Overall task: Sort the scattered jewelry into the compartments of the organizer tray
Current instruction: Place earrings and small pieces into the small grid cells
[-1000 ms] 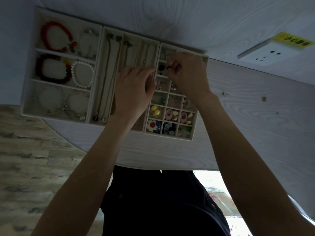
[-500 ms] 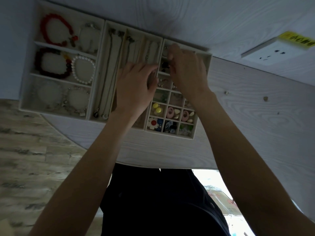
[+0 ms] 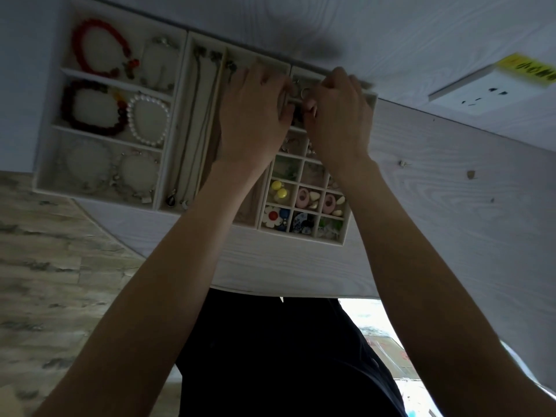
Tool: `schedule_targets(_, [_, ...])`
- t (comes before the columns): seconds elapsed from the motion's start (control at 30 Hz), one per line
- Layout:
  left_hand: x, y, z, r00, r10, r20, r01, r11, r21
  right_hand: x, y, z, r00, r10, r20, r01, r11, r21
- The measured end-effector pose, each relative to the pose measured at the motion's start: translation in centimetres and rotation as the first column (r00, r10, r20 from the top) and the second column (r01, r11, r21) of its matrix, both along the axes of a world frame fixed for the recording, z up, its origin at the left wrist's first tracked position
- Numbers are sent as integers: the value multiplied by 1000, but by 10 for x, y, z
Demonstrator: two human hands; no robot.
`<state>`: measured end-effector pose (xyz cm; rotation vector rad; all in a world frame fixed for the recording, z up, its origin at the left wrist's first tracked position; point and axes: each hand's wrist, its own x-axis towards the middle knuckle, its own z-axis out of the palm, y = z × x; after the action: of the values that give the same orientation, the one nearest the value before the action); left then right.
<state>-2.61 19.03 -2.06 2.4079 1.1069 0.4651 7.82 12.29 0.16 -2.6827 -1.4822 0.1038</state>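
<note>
Both hands reach to the far end of the tray (image 3: 343, 236), which lies on a pale wood-grain table (image 3: 451, 206). The left hand (image 3: 252, 115) lies palm down over the necklace slots, its fingers stretched toward the small grid section and touching its edge; whether they hold anything I cannot tell. The right hand (image 3: 337, 115) is curled over the far cells of the grid, fingers bent in a pinch, and a small silver ring (image 3: 304, 92) shows just by its fingertips, though the grip itself is hidden. In the left section sit a red bracelet (image 3: 90, 46), a dark red bracelet (image 3: 87, 124) and a pearl bracelet (image 3: 147, 121), each in its own compartment or sharing one side by side. Long chains (image 3: 192, 130) lie in the narrow middle slots. Nearer the person, the grid cells hold yellow beads (image 3: 279, 189), pink pieces (image 3: 302, 197) and a flower piece (image 3: 272, 216). A white socket (image 3: 481, 94) with a yellow label sits on the wall to the right, well apart from the tray.
</note>
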Motion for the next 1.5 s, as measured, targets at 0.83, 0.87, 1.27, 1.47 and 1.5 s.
schedule_targets(0.83, [10, 4, -7, 997, -26, -76, 28, 999, 22, -5, -4, -8, 976, -158, -151, 174, 980, 100])
schedule_targets(0.87, [7, 4, -7, 997, -38, -68, 40, 999, 19, -6, -5, -8, 975, -161, -154, 178, 979, 101])
schedule_targets(1.27, [-17, -17, 8, 994, -107, 15, 107, 994, 1, -12, -35, -3, 960, -54, -276, 171, 891, 421])
schedule_targets(1.47, [-12, -52, 9, 957, -285, -59, 286, 958, 13, 10, -128, 0, 926, -232, -299, 342, 852, 397])
schedule_targets(1.5, [-13, -55, 9, 955, -289, -64, 290, 957, 14, 18, -142, -5, 902, -296, -315, 404, 837, 369])
